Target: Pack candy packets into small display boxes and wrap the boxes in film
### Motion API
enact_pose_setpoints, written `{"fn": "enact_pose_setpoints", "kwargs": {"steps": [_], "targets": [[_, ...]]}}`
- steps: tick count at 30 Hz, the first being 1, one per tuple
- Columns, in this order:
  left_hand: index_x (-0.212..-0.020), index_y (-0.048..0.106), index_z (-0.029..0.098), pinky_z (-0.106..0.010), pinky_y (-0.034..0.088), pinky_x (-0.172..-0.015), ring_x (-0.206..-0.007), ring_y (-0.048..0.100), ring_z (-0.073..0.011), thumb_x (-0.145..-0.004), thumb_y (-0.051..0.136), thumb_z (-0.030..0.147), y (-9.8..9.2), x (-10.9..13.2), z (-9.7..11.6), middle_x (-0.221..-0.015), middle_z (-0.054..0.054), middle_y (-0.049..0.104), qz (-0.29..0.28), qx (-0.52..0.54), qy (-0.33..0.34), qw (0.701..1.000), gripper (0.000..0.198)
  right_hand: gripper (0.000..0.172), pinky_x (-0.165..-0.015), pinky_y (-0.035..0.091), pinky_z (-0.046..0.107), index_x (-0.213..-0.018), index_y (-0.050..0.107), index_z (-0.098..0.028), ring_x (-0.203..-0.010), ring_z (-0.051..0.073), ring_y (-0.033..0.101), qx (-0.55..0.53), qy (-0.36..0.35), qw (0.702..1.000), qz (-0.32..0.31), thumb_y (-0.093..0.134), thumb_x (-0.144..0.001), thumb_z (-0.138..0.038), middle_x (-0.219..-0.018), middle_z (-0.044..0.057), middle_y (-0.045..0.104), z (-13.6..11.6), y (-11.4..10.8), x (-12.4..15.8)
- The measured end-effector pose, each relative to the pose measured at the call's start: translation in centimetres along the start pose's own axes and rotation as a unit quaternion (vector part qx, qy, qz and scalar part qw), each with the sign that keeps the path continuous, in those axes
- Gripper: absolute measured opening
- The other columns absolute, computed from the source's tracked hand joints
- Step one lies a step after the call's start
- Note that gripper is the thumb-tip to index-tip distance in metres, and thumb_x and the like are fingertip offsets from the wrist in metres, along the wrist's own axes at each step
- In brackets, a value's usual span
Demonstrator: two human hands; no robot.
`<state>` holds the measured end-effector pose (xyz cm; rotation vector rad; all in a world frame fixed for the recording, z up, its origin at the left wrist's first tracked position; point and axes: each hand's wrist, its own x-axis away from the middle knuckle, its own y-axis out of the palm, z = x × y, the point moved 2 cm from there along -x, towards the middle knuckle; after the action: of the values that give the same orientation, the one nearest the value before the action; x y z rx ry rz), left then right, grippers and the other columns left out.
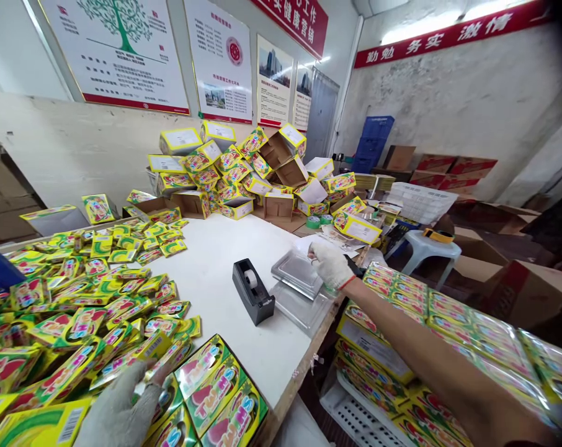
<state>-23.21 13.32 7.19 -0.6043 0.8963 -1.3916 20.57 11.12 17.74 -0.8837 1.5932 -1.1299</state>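
Note:
My left hand [118,410], in a pale grey glove, is at the bottom edge of the view, with its fingers closed on a shiny yellow foil packet [141,355]. Boxes printed with colourful lettering [220,397] lie just to its right, and a heap of similar packets [76,304] spreads out to its left. My right hand [330,264], in a white knit glove with a red cuff, rests at the far corner of a stack of clear plastic trays [297,292]. Whether its fingers grip the tray edge is hard to tell.
A black tape dispenser [253,292] stands on the white table [229,261]. Beyond the table rises a pile of yellow boxes [225,174]. Wrapped box stacks [430,323] sit right of the table, near a white stool [425,248] and cardboard cartons.

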Motion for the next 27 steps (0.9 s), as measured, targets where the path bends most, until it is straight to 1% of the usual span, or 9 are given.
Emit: {"fn": "enact_pose_setpoints", "kwargs": {"steps": [3,4,7,10,12,15,19,23,27], "targets": [[-0.128,0.058,0.018,-0.057,0.045,-0.106,-0.119,0.059,-0.0372,-0.081,0.047,0.064,-2.6,0.8,3.0,-0.125,-0.014,0.065,0.063,0.081,0.019,0.995,0.066,0.01,-0.076,0.043,0.025,-0.092,0.058,-0.015,-0.083,0.013,0.055,-0.099,-0.104,0.989,0.033,0.048,-0.09,-0.015,-0.087,0.003,0.062,-2.6,-4.7,1.4],[-0.137,0.052,0.022,-0.057,0.042,-0.109,-0.123,0.057,-0.0361,-0.079,0.055,0.065,-3.9,1.0,4.1,-0.133,-0.011,0.062,0.093,0.127,0.023,0.987,0.072,0.008,-0.07,0.041,0.024,-0.086,0.056,-0.015,-0.076,0.013,0.053,-0.204,-0.172,0.963,0.032,0.049,-0.089,-0.017,-0.081,0.002,0.059,-3.9,-6.4,2.0],[-0.148,0.034,0.041,-0.053,0.038,-0.115,-0.138,0.043,-0.0315,-0.071,0.074,0.061,-8.0,1.6,7.0,-0.152,0.0,0.045,0.132,0.354,0.077,0.923,0.089,0.024,-0.059,0.037,0.022,-0.078,0.052,-0.016,-0.063,0.01,0.046,-0.456,-0.293,0.833,-0.113,0.053,-0.092,-0.034,-0.069,-0.001,0.052,-8.1,-9.4,3.3],[-0.147,0.03,0.048,-0.04,0.062,-0.084,-0.113,0.063,-0.0286,-0.058,0.088,0.051,-10.4,2.6,8.1,-0.134,-0.001,0.06,0.059,0.472,0.052,0.878,0.106,0.03,-0.057,0.037,0.023,-0.075,0.05,-0.015,-0.059,0.01,0.047,-0.553,-0.288,0.725,-0.292,0.058,-0.089,-0.041,-0.064,-0.001,0.051,-12.6,-7.4,3.6],[-0.14,0.045,0.04,-0.025,0.056,-0.054,-0.076,0.065,-0.0191,-0.06,0.087,0.046,-10.4,3.5,7.1,-0.102,-0.001,0.069,0.042,0.468,-0.023,0.882,0.09,0.026,-0.054,0.037,0.023,-0.076,0.046,-0.017,-0.052,0.009,0.043,-0.594,-0.206,0.664,-0.404,0.06,-0.085,-0.038,-0.057,-0.005,0.044,-15.6,-3.8,3.5],[-0.111,0.059,0.024,-0.019,0.039,-0.043,-0.052,0.047,-0.0099,-0.068,0.079,0.052,-8.2,4.4,3.7,-0.07,0.004,0.056,0.073,0.425,-0.108,0.896,0.055,0.012,-0.052,0.037,0.021,-0.083,0.045,-0.018,-0.048,0.007,0.036,-0.584,-0.1,0.691,-0.413,0.054,-0.085,-0.027,-0.056,-0.008,0.034,-19.1,1.9,3.1],[-0.103,0.055,0.021,-0.029,0.044,-0.056,-0.063,0.054,-0.0177,-0.084,0.05,0.061,-4.3,3.9,-1.0,-0.071,0.001,0.059,0.065,0.2,-0.115,0.971,0.044,0.009,-0.053,0.039,0.021,-0.089,0.054,-0.018,-0.053,0.009,0.05,-0.511,-0.093,0.759,-0.393,0.057,-0.08,-0.017,-0.064,-0.004,0.049,-21.7,7.1,2.4],[-0.075,0.055,0.022,-0.035,0.042,-0.076,-0.083,0.055,-0.0238,-0.083,0.047,0.045,-1.9,3.4,-3.1,-0.08,-0.005,0.06,0.037,0.079,-0.086,0.992,0.026,0.006,-0.047,0.034,0.021,-0.069,0.059,-0.015,-0.045,0.01,0.047,-0.402,-0.086,0.812,-0.415,0.06,-0.072,-0.01,-0.053,-0.003,0.049,-22.0,10.8,1.8],[-0.068,0.047,0.023,-0.031,0.04,-0.067,-0.071,0.054,-0.0205,-0.089,0.038,0.046,-1.1,4.4,-4.0,-0.069,-0.001,0.056,0.0,0.041,-0.097,0.994,0.032,0.006,-0.044,0.035,0.018,-0.077,0.065,-0.015,-0.043,0.008,0.042,-0.368,-0.072,0.814,-0.444,0.059,-0.078,-0.017,-0.049,-0.004,0.046,-20.7,13.1,3.1]]}}
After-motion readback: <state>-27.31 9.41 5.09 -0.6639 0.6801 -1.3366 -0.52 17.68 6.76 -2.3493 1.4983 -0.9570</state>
